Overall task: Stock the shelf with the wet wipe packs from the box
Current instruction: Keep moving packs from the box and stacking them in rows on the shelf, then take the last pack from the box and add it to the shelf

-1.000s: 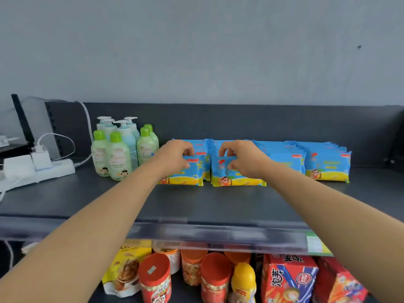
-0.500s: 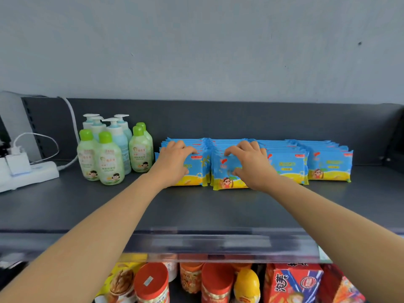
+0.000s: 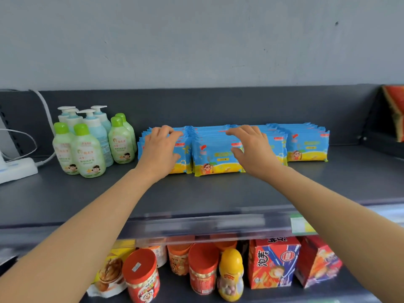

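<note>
Wet wipe packs [image 3: 215,159] stand on edge in rows on the dark grey shelf [image 3: 218,189] below a grey wall [image 3: 196,40]. Their printed faces point forward and their long axes run left to right. The left hand [image 3: 160,149] covers the leftmost row, fingers bent over its top edges; whether it grips, I cannot tell. The right hand [image 3: 251,147] is spread, fingertips on the neighbouring tops, holding nothing. Lotion bottles [image 3: 87,149] stand just left.

Near edge: bare shelf [image 3: 218,193] lies open across the front.
Far left: bottles [image 3: 88,149] and power strip [image 3: 17,170] block passage.
Far middle: wet wipe packs [image 3: 306,145] stand in tight rows.
Right: open shelf beyond the packs.
</note>
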### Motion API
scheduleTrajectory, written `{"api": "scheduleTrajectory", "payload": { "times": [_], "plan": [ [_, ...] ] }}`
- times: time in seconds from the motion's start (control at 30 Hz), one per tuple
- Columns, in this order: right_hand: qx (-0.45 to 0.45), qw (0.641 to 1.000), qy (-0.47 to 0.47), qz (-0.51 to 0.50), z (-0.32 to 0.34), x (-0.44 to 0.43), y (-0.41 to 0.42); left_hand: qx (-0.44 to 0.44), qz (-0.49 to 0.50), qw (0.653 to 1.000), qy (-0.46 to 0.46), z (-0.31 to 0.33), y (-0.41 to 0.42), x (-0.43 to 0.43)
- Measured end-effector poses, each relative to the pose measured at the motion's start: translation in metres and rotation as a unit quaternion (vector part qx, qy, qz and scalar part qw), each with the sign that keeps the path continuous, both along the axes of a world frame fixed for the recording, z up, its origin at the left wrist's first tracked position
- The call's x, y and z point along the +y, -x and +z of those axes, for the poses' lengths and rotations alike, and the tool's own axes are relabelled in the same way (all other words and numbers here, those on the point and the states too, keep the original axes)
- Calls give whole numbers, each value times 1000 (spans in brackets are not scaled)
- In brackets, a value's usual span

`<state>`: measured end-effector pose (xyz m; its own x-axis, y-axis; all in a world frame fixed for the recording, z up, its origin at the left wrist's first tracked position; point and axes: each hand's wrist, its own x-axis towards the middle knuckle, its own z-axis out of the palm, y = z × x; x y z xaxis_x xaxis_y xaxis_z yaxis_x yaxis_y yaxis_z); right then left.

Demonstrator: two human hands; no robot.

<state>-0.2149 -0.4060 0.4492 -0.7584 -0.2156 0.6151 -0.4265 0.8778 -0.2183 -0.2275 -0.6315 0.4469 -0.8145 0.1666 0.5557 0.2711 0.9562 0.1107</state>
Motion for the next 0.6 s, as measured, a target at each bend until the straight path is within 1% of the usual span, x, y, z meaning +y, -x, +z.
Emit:
{"api": "scheduleTrajectory", "payload": {
  "times": [0.07, 0.13, 0.23, 0.33, 0.47, 0.6],
  "plan": [
    [3, 1000, 21, 1, -1, 15, -10, 29, -17, 999, -23, 2, -9, 20],
    [15, 999, 39, -5, -3, 36, -22, 51, -57, 996, -45, 4, -20, 49],
    [37, 997, 65, -35, -10, 78, -46, 77, -154, 983, -62, 2, -41, 108],
    [56, 991, 81, -95, -20, 132, -77, 87, -268, 958, -57, -5, -68, 181],
    [53, 981, 90, -163, -42, 216, -130, 76, -405, 910, -42, -21, -105, 282],
    [0, 958, 129, -255, -82, 307, -190, -13, -499, 866, -28, -54, -141, 379]
  ]
}}
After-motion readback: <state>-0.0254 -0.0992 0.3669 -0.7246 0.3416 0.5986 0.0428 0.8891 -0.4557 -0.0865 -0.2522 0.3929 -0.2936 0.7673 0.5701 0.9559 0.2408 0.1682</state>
